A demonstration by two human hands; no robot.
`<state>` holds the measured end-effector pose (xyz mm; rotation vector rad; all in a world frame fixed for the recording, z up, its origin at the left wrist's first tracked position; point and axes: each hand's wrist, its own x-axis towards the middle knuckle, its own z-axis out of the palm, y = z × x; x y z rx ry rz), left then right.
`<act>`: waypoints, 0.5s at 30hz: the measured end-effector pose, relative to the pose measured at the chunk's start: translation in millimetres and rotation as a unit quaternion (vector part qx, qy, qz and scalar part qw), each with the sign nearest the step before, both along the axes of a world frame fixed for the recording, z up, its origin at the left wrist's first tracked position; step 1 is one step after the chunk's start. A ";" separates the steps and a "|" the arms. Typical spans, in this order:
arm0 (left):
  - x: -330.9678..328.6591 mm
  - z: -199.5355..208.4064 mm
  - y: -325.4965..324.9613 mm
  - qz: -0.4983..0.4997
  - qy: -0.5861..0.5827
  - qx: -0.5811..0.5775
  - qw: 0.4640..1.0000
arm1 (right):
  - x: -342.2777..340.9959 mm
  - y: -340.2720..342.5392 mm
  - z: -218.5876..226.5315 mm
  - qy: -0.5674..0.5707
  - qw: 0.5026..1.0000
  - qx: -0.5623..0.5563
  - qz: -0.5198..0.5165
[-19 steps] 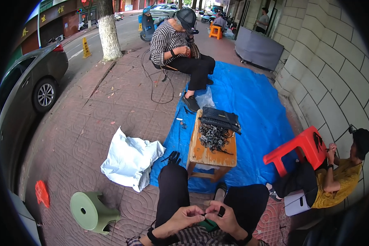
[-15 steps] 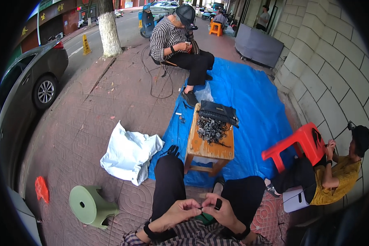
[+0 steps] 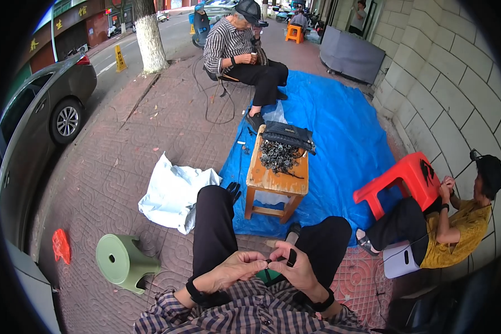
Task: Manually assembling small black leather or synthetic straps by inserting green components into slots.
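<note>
Both of my hands meet above my lap, fingertips close together. My left hand (image 3: 238, 269) pinches one side of a small black piece (image 3: 268, 262), and my right hand (image 3: 296, 271) pinches the other. A thin dark strip seems to hang below it; the piece is too small to name. A black band wraps a finger of the right hand. Something green (image 3: 268, 276) lies in my lap beneath the hands. In front of my knees stands a wooden stool (image 3: 277, 181) bearing a heap of small black and metallic ring-like pieces (image 3: 278, 156) and a black pouch (image 3: 288, 135).
A blue tarp (image 3: 339, 133) spreads under the wooden stool. One person (image 3: 236, 53) sits opposite; another (image 3: 456, 228) sits at right by a red stool (image 3: 409, 181). To my left lie a white sack (image 3: 175, 192), a green stool (image 3: 122, 261) and a red bag (image 3: 61, 246).
The view has shifted slightly. My hands stay together on the black piece, with the fingers slightly rearranged. The person opposite has lowered their hands.
</note>
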<state>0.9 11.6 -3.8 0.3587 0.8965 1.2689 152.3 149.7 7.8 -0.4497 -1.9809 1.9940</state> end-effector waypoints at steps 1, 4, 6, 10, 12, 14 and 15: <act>1.2 1.4 2.2 -0.005 0.010 -0.002 1.000 | 1.9 0.7 -1.7 0.002 1.000 0.004 0.001; 7.1 -3.6 4.1 -0.009 0.015 0.003 1.000 | 5.7 3.7 -6.4 0.033 0.999 0.013 -0.002; 8.3 -2.6 6.8 -0.008 0.017 -0.001 1.000 | 7.4 7.7 -3.8 0.008 1.000 -0.013 0.014; 6.9 -0.8 13.0 -0.019 0.021 0.002 1.000 | 5.5 16.5 -0.7 -0.022 0.997 -0.069 0.027; 4.9 -4.8 17.8 -0.017 0.042 0.000 0.999 | 3.2 17.5 -4.9 -0.029 0.997 -0.076 0.013; 1.9 -16.7 20.4 -0.030 0.025 -0.059 0.997 | 0.8 22.4 -10.8 -0.039 0.995 -0.095 0.015; -1.5 -15.1 21.7 -0.027 -0.016 -0.076 0.997 | -0.1 25.4 -14.1 -0.049 0.993 -0.107 0.016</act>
